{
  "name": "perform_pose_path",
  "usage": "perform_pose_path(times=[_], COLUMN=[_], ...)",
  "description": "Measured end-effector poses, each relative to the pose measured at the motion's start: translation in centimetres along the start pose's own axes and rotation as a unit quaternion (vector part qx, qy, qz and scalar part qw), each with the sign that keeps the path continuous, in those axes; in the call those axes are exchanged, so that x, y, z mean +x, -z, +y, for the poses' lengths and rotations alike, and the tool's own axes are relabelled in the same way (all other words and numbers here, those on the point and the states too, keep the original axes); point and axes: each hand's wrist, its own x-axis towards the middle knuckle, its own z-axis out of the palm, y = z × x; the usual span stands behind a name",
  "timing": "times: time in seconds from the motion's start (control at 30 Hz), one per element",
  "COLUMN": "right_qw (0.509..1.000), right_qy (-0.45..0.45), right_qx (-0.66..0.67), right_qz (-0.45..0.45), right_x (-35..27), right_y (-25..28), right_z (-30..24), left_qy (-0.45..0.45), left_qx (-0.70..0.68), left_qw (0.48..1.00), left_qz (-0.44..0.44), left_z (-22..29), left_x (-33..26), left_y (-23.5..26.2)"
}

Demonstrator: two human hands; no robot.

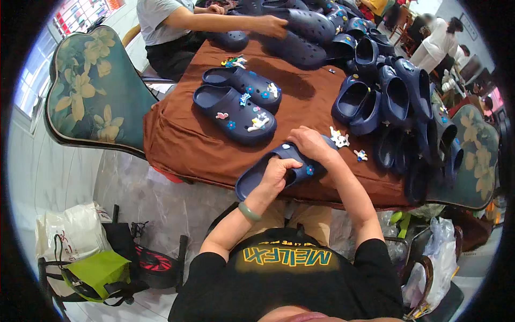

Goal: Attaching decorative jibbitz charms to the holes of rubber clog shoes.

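Note:
At the near edge of the table I hold a navy clog (pixel 251 181) with round holes, tilted, its heel toward my left. My left hand (pixel 277 173), below a jade-green bangle (pixel 249 211), has its fingers inside the foot opening and its thumb over the rim. Across the toe part lies my right hand (pixel 311 144), closed round the upper; its fingertips are partly hidden. A blue flower charm (pixel 310 170) sits on this clog. Just beyond its toe rest a white charm (pixel 339 138) and a small colourful charm (pixel 360 155). A pair of decorated navy clogs (pixel 236 115) stands farther left.
Many navy clogs (pixel 397 94) are piled along the right of the brown-covered table (pixel 182 145). Across the table, a co-worker's hand (pixel 273 26) is beside blurred clogs. More charms (pixel 233 61) lie at the far left. Floral-backed chairs (pixel 91 91) flank the table; bags (pixel 96 273) are at lower left.

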Motion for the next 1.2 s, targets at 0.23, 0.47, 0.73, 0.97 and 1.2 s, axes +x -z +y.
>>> perform_pose_path(times=[0.23,0.47,0.73,0.97,1.2], right_qw=[0.987,0.993,0.993,0.994,0.991], right_qy=[0.07,0.116,0.085,0.087,0.092], right_qx=[0.117,0.009,-0.04,-0.053,-0.083], right_qz=[0.09,0.017,0.068,0.047,0.049], right_x=[-1.1,0.2,0.6,1.0,1.3], right_y=[1.8,2.5,1.8,2.0,1.8], right_z=[-0.8,-0.5,-1.9,-2.3,-2.9], left_qy=[-0.025,0.007,0.048,0.03,0.015], left_qx=[0.036,-0.062,-0.115,-0.098,-0.08], left_qw=[0.999,0.998,0.992,0.994,0.995], left_qz=[0.003,0.004,-0.007,-0.036,-0.051], left_z=[0.6,-0.2,-0.1,-0.9,-1.6], left_x=[-0.4,0.5,0.5,0.7,0.9], left_y=[-1.2,0.8,0.7,0.9,1.6])
